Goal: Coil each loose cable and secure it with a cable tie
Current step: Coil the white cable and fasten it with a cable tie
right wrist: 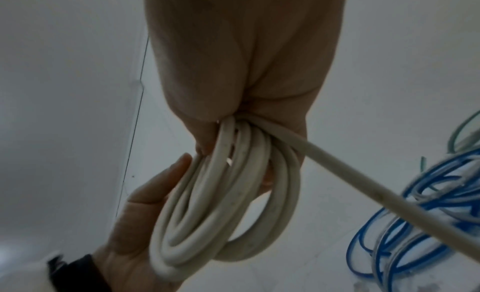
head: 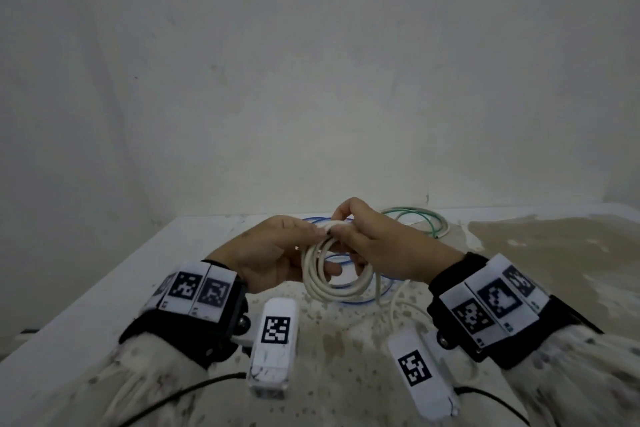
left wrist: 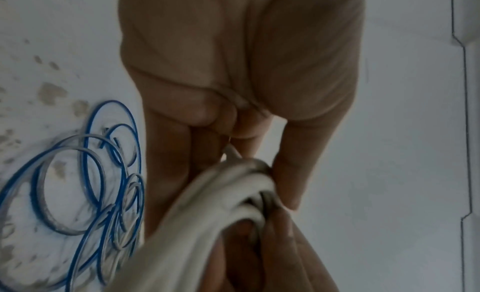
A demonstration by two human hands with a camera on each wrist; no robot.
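Note:
A thick white cable (head: pixel 332 279) wound into several loops hangs above the table between both hands. My left hand (head: pixel 277 253) grips the top left of the coil (right wrist: pixel 221 204) with thumb and fingers. My right hand (head: pixel 374 243) clasps the top of the same coil from the right, fingers curled round the bundled strands (left wrist: pixel 241 185). One loose white strand (right wrist: pixel 363 179) runs out of the right hand's grip toward the table. No cable tie shows in any view.
A blue and grey cable (left wrist: pixel 85 183) lies in loose loops on the stained white table (head: pixel 173 270) under the hands. A green and white cable (head: pixel 419 218) lies coiled at the back near the wall. The table's left edge (head: pixel 86 305) is close by.

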